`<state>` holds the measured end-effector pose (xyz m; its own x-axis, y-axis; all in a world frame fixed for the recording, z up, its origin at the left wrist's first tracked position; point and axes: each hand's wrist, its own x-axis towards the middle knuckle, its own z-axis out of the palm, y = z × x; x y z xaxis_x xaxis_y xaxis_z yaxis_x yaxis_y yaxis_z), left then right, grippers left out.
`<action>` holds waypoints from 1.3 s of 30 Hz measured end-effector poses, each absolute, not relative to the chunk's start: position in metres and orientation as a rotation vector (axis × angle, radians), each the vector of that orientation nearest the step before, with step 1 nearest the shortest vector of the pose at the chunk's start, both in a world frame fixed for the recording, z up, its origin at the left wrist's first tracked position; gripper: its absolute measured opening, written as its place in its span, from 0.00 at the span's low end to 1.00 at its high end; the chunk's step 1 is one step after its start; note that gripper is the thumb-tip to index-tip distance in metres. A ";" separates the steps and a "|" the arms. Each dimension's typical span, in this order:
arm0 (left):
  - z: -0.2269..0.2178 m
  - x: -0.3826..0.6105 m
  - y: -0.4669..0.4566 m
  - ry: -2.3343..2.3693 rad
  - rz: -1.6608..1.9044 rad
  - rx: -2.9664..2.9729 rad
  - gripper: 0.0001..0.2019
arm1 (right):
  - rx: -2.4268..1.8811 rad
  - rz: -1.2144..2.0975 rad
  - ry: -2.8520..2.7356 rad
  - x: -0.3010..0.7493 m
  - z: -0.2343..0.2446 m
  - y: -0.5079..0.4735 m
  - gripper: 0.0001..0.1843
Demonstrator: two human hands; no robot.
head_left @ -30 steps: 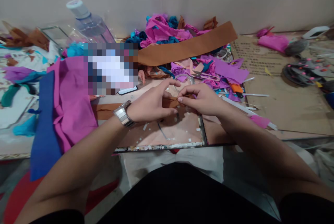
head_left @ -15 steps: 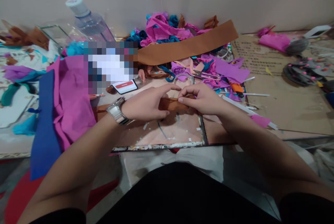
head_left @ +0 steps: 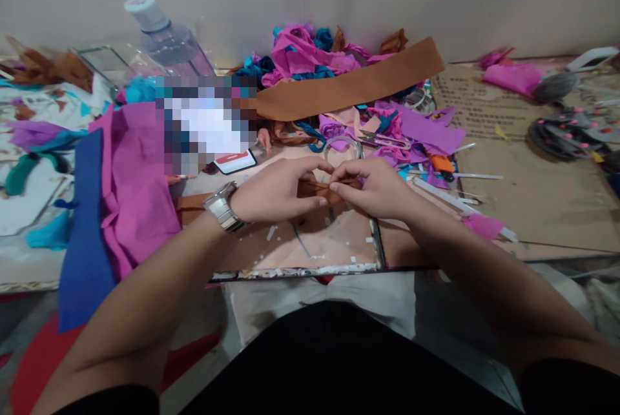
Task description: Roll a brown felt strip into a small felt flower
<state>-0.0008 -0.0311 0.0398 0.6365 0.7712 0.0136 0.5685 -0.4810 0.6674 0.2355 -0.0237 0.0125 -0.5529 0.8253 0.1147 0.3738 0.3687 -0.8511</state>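
Observation:
Between my hands is a brown strip (head_left: 310, 190) of cloth or crepe paper, gathered into folds over the work board. My left hand (head_left: 276, 190), with a metal watch on its wrist, is closed on the strip's left part, thumb below and fingers above. My right hand (head_left: 371, 188) pinches the strip between thumb and fingertips, just right of the left fingertips. More brown material (head_left: 190, 207) shows left of my left hand, by the watch; whether it joins the held strip is hidden. A clear ring-shaped object (head_left: 343, 144) lies just beyond my fingers.
Behind lie a long brown strip (head_left: 349, 86) and a heap of pink and blue scraps (head_left: 305, 53). Pink cloth (head_left: 140, 189) and a blue piece (head_left: 84, 228) hang at the left edge. A bottle (head_left: 177, 47), phone (head_left: 236, 162), orange cutter (head_left: 440, 164) and cardboard (head_left: 527, 189) surround the spot.
My left thumb has moved right and in, closing nearer to the right fingertips. The brown strip between the hands is more bunched. The other things lie as before.

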 end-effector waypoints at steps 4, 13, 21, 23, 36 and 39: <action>0.046 0.000 -0.031 1.056 0.356 2.191 0.16 | -1.043 1.078 -2.133 0.237 0.008 -0.022 0.07; 0.048 -0.006 -0.025 1.111 0.295 2.195 0.14 | -1.034 1.062 -2.140 0.239 0.012 -0.021 0.07; 0.050 -0.018 -0.017 1.147 0.303 2.133 0.13 | -1.070 1.142 -2.116 0.243 0.017 -0.017 0.06; 0.050 -0.020 -0.017 1.155 0.292 2.128 0.13 | -1.073 1.151 -2.110 0.243 0.017 -0.017 0.06; 0.046 -0.013 -0.020 0.996 0.216 2.138 0.14 | -1.016 1.097 -2.309 0.240 0.017 -0.022 0.10; 0.044 -0.010 -0.021 1.007 0.153 2.154 0.15 | -1.001 1.094 -2.290 0.238 0.009 -0.022 0.11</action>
